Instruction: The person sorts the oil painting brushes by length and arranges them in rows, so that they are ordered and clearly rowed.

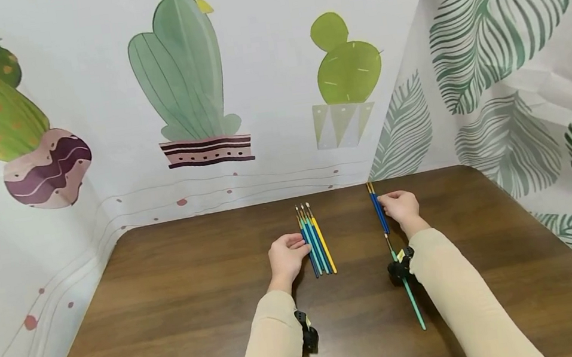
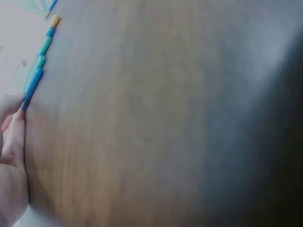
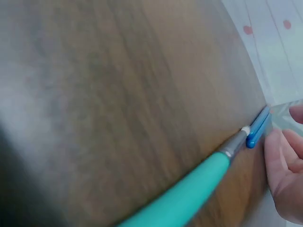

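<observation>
Several slim paintbrushes with blue, teal and yellow handles lie side by side on the wooden table, bristles pointing away. Against the left side of this row my left hand [image 1: 286,257] rests, its fingertips and thumb at the outermost blue paintbrush [image 1: 313,264]. The yellow paintbrush [image 1: 324,244] is at the row's right end. Farther right, two blue paintbrushes [image 1: 380,213] lie together near the back edge, with the fingertips of my right hand [image 1: 401,208] at their right side. In the right wrist view its thumb [image 3: 273,151] and forefinger stand apart.
A single teal paintbrush [image 1: 413,300] lies below the two blue ones, partly hidden by the black camera [image 1: 399,267] on my right wrist. Behind the brown table [image 1: 201,274] hangs a white cloth [image 1: 273,83] printed with cacti and leaves.
</observation>
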A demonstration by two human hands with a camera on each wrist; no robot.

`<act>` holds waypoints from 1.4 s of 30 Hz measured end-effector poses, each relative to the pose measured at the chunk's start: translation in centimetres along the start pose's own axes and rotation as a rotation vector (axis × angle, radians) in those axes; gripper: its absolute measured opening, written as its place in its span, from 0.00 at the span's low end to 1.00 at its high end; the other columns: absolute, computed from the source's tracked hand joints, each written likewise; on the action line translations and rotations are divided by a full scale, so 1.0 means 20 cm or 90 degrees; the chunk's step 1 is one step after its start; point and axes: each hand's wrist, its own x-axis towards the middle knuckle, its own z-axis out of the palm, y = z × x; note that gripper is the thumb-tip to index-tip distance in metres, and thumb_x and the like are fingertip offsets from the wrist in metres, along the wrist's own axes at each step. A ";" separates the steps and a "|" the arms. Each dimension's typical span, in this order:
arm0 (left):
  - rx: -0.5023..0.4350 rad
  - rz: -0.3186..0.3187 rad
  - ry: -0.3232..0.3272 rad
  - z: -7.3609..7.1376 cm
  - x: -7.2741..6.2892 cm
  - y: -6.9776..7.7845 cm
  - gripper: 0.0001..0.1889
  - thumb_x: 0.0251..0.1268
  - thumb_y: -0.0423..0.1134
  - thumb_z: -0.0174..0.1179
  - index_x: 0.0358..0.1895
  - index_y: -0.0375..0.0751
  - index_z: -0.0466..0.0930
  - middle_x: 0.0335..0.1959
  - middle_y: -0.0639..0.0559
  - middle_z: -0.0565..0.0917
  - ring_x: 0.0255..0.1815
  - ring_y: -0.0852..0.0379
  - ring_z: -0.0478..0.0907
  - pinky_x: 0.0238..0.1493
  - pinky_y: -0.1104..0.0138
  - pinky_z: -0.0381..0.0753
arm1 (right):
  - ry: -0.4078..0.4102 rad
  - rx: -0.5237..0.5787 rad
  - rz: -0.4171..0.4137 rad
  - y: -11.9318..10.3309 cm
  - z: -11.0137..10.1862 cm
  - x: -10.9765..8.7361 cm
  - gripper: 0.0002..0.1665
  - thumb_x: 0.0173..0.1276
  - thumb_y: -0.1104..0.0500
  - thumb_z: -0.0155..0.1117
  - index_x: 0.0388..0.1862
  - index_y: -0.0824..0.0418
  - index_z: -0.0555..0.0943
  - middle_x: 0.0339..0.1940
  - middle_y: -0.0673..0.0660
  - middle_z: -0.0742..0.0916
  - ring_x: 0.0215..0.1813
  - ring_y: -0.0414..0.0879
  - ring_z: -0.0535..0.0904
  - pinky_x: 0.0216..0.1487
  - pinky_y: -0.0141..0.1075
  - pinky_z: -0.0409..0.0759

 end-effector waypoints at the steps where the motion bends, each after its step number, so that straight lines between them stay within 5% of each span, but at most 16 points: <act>1: -0.002 -0.002 0.000 0.00 0.00 0.00 0.14 0.51 0.30 0.69 0.43 0.33 0.82 0.43 0.40 0.86 0.44 0.51 0.85 0.48 0.63 0.83 | -0.001 0.007 -0.006 0.00 0.00 0.00 0.23 0.64 0.55 0.60 0.51 0.71 0.78 0.30 0.54 0.85 0.26 0.35 0.79 0.27 0.23 0.79; 10: -0.004 0.000 0.003 0.01 0.00 -0.01 0.14 0.51 0.31 0.69 0.43 0.33 0.82 0.42 0.40 0.86 0.44 0.51 0.85 0.48 0.63 0.83 | -0.014 0.019 -0.038 -0.04 -0.02 -0.07 0.22 0.66 0.56 0.56 0.52 0.71 0.77 0.39 0.63 0.84 0.30 0.38 0.79 0.31 0.29 0.84; 13: -0.005 0.003 0.001 0.00 0.00 0.00 0.14 0.51 0.31 0.69 0.43 0.33 0.82 0.42 0.40 0.86 0.44 0.51 0.85 0.48 0.63 0.83 | -0.050 0.021 -0.044 -0.08 -0.01 -0.08 0.23 0.67 0.56 0.55 0.53 0.71 0.76 0.38 0.62 0.85 0.32 0.39 0.80 0.32 0.29 0.84; 19: -0.008 0.007 0.003 0.00 0.00 -0.01 0.14 0.51 0.30 0.69 0.43 0.32 0.82 0.42 0.40 0.86 0.44 0.50 0.85 0.48 0.63 0.83 | -0.127 0.005 -0.050 -0.13 0.03 -0.13 0.25 0.70 0.54 0.53 0.58 0.71 0.73 0.54 0.71 0.81 0.39 0.44 0.82 0.32 0.26 0.82; 27: -0.006 0.009 0.001 0.00 0.00 -0.01 0.14 0.52 0.30 0.69 0.43 0.32 0.82 0.42 0.40 0.86 0.44 0.51 0.85 0.47 0.63 0.84 | -0.189 0.006 -0.057 -0.18 0.10 -0.20 0.21 0.70 0.56 0.52 0.55 0.70 0.76 0.51 0.67 0.82 0.36 0.40 0.80 0.34 0.28 0.83; 34: -0.008 0.012 0.000 0.01 0.00 -0.01 0.14 0.51 0.29 0.68 0.43 0.32 0.82 0.42 0.39 0.86 0.44 0.50 0.85 0.47 0.63 0.84 | -0.232 -0.005 -0.071 -0.22 0.15 -0.25 0.23 0.72 0.55 0.50 0.56 0.70 0.75 0.54 0.69 0.81 0.48 0.53 0.82 0.40 0.33 0.84; 42: -0.007 0.005 -0.001 0.00 0.00 0.00 0.14 0.51 0.29 0.69 0.43 0.32 0.82 0.42 0.39 0.86 0.44 0.50 0.85 0.48 0.63 0.83 | -0.253 0.006 -0.066 -0.24 0.21 -0.29 0.23 0.71 0.55 0.51 0.56 0.71 0.75 0.54 0.69 0.81 0.49 0.54 0.82 0.44 0.37 0.85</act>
